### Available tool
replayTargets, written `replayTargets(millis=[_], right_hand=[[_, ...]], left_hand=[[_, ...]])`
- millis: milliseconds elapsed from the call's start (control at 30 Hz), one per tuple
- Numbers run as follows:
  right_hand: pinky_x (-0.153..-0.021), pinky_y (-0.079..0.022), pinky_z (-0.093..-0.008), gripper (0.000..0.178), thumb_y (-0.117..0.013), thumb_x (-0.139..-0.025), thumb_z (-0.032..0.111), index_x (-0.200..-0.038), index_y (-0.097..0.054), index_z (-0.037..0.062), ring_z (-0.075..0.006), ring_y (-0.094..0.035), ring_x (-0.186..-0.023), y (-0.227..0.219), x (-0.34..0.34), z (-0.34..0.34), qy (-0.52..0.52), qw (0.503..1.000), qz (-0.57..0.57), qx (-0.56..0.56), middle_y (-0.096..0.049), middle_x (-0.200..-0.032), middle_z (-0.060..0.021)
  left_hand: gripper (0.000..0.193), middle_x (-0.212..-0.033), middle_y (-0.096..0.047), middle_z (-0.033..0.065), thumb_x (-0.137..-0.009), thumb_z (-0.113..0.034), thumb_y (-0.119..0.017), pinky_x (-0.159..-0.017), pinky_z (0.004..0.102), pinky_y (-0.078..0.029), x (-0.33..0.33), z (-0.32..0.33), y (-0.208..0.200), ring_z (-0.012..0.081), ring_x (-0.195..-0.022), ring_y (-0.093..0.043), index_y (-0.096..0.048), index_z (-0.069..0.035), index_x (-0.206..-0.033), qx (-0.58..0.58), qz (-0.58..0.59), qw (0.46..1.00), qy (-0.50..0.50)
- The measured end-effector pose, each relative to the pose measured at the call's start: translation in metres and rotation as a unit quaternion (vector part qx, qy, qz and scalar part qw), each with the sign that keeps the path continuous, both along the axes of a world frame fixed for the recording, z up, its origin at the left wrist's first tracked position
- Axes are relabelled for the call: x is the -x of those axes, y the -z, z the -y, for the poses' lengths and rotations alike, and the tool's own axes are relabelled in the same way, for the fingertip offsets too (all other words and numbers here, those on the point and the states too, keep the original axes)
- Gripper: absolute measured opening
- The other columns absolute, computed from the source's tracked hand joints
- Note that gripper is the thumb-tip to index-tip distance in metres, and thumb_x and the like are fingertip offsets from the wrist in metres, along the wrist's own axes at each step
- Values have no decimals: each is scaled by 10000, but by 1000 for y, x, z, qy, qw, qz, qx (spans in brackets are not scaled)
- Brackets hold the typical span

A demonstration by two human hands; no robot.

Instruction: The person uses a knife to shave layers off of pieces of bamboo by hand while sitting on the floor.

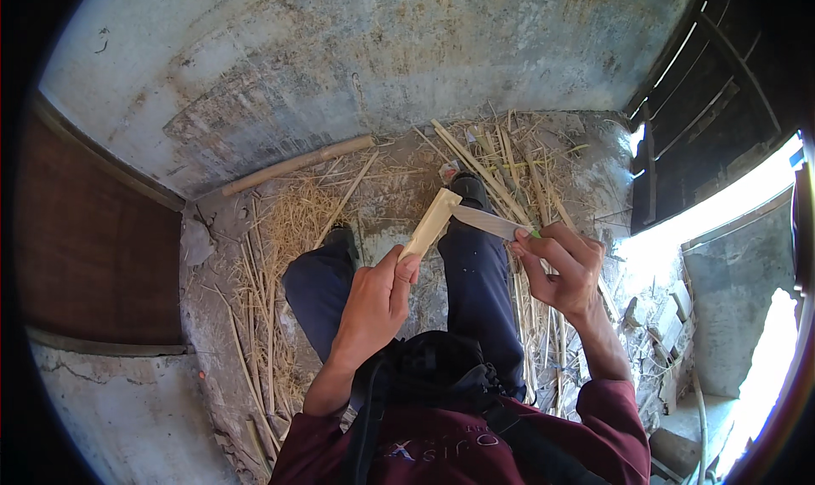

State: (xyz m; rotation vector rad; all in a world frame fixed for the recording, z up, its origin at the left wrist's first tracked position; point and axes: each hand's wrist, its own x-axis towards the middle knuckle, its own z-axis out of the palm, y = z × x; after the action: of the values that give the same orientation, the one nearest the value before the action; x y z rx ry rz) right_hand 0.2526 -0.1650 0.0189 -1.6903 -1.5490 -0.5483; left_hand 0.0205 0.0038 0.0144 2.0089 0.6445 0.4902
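Observation:
My left hand is closed round the lower end of a short, pale piece of split bamboo, which tilts up and away in front of me. From the other side comes a knife with a broad light blade, its tip end against the upper part of the bamboo piece. My right hand grips this knife by its handle; only a bit of green shows between the fingers. Both hands are above my legs, in dark trousers.
Shavings and thin strips litter the floor on the left. More long bamboo strips lie ahead to the right. A round pole rests near the stained wall. Broken bricks are heaped at the right, and a black bag is at my waist.

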Motion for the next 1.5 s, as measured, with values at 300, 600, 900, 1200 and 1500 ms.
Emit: replayTargets(millis=[300, 600, 900, 1200, 1500], right_hand=[[-608, -523, -348, 39, -785, -951, 47, -921, -762, 37, -202, -693, -659, -6, -65, 10, 200, 967, -130, -90, -729, -787, -113], [-418, -428, -341, 144, -875, -835, 91, -957, -802, 109, -157, -605, -514, 3, 19, 3, -94, 994, -51, 34, -626, -719, -8], [-419, -441, -333, 199, -890, -821, 130, -1006, -818, 142, -153, -594, -506, 6, 15, 4, -74, 996, -16, 45, -628, -740, 2], [-442, -466, -325, 62, -839, -915, 125, -913, -780, 107, -137, -637, -537, 7, -5, 10, 50, 999, -5, 2, -686, -729, -27], [-532, -529, -336, 75, -829, -887, 34, -927, -777, 70, -193, -721, -639, 0, -21, 20, 0, 995, -96, 7, -753, -819, -77]], left_hand=[[397, -624, -510, 45, -1191, -281, -463, -536, 324, -398, 16, 5, 11, 126, -526, -482, -594, -4, -939, 0, 20, 1000, 17], [339, -641, -487, 131, -1180, -253, -478, -554, 422, -408, 13, 3, 6, 290, -511, -509, -569, 4, -979, 32, 21, 999, 15], [322, -660, -526, 142, -1179, -244, -477, -560, 426, -427, 14, 10, -1, 344, -526, -564, -589, 10, -1016, 15, 5, 1000, 21], [388, -630, -515, 59, -1185, -269, -471, -543, 347, -407, 16, 14, -4, 159, -521, -504, -602, -3, -934, 17, 5, 1000, 14], [393, -632, -522, 58, -1188, -276, -469, -539, 338, -400, 21, 11, 4, 149, -527, -514, -599, -7, -933, 13, 0, 1000, -7]])
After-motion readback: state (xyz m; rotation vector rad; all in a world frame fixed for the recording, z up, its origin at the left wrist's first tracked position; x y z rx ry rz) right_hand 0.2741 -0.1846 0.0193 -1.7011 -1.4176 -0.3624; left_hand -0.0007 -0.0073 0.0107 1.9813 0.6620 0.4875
